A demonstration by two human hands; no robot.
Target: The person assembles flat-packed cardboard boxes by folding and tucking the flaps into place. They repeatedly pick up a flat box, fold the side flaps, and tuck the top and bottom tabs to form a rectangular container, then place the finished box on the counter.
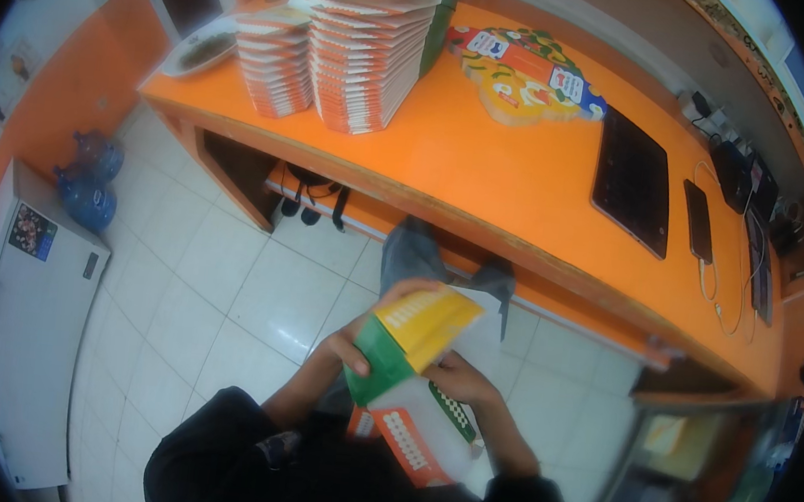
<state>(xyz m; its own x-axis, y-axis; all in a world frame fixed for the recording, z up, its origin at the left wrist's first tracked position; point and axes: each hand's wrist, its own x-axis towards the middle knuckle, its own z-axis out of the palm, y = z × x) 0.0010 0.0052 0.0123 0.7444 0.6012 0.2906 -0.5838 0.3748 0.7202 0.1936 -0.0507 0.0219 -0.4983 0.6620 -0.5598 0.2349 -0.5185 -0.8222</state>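
Note:
Over my lap I hold a partly folded cardboard box (397, 355) with green and yellow outer panels. My left hand (346, 348) is closed on its left side, thumb on the green panel and fingers along the yellow panel's upper edge. At the right edge of the box, my right hand (460, 380) grips, its fingertips partly hidden behind the yellow panel. Below both hands rests a white cardboard piece (415, 415) with orange and green printed strips; whether it joins the held box I cannot tell.
Ahead stands an orange table (487, 177) with tall stacks of cardboard boxes (367, 64), a plate (201, 48), colourful printed packaging (535, 80), a black tablet (633, 181) and a phone (698, 220) on a cable. Blue water jugs (89, 182) and a white fridge (36, 332) stand at left.

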